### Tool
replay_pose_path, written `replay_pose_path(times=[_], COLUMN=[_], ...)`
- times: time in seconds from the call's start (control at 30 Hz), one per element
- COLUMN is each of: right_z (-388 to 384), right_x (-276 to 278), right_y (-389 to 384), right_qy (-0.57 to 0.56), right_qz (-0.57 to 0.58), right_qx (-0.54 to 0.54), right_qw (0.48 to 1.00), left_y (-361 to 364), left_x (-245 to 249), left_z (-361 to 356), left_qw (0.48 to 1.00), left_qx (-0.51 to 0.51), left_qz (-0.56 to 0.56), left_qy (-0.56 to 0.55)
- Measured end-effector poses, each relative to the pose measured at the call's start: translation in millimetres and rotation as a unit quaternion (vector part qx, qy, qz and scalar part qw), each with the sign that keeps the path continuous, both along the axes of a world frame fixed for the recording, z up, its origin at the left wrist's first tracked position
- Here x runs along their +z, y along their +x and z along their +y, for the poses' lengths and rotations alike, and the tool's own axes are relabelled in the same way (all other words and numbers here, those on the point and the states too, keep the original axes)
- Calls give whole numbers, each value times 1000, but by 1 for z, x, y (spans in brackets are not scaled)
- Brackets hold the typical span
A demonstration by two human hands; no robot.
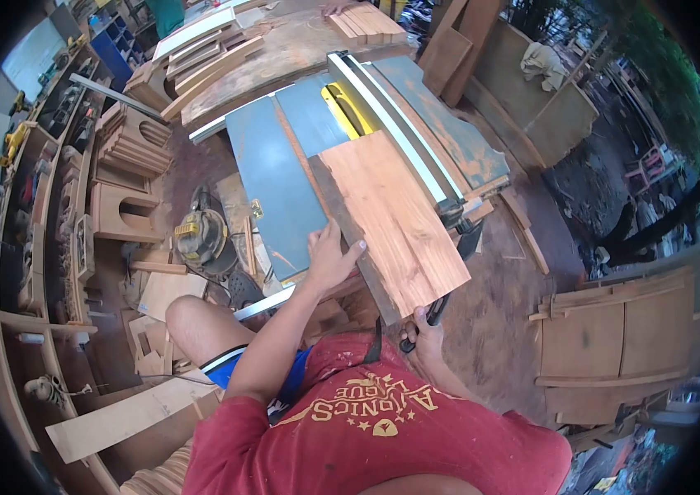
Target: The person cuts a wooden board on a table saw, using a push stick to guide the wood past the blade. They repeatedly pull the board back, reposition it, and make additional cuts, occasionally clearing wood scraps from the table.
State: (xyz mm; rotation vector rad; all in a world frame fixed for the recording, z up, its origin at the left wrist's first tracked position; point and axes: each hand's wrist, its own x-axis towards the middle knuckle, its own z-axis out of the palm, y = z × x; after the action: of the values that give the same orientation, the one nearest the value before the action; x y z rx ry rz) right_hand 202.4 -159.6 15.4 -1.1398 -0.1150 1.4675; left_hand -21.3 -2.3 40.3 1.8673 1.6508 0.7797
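Board (404,223) alongside saw fence (398,134), ylw insert (353,106) ahead.

Across the front of the worker's red shirt (366,452) runs yellow lettering (375,407), upside down to the one wearing it: I make out "AVIONICS", and beneath it a second word, partly lost in the folds, whose end reads "AGUE". Nearer the collar sits a small yellow emblem (385,428), with little yellow stars (364,425) to either side.
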Motion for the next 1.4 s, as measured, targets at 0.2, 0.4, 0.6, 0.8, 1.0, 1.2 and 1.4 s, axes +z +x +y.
replay_pose_path(times=[0.2, 0.4, 0.6, 0.8, 1.0, 1.2, 1.4], right_z=[20, 45, 70, 85, 76, -22, -22], right_x=[2, -12, -9, -3, 21, 4, 97], right_y=[-17, -36, -50, -58, -48, 45, 106], right_qy=[-5, -57, -45, -62, -66, -61, 46], right_qz=[14, 15, -25, -42, -32, -296, -505], right_qx=[2, -42, -43, -19, -30, -37, 26], right_qw=[1000, 997, 998, 997, 997, 952, 861], left_y=[-7, -4, 25, 38, 31, 26, 18], left_x=[5, -5, 26, 7, 3, -10, -20], left_z=[17, 27, -44, -37, -24, -9, 10], left_qw=[1000, 999, 996, 994, 997, 988, 989], left_qx=[20, 54, -64, -13, 12, 46, 67], left_qz=[14, -8, 49, 101, 54, 109, 83], left_qy=[-13, -4, 25, 29, 60, 100, 107])
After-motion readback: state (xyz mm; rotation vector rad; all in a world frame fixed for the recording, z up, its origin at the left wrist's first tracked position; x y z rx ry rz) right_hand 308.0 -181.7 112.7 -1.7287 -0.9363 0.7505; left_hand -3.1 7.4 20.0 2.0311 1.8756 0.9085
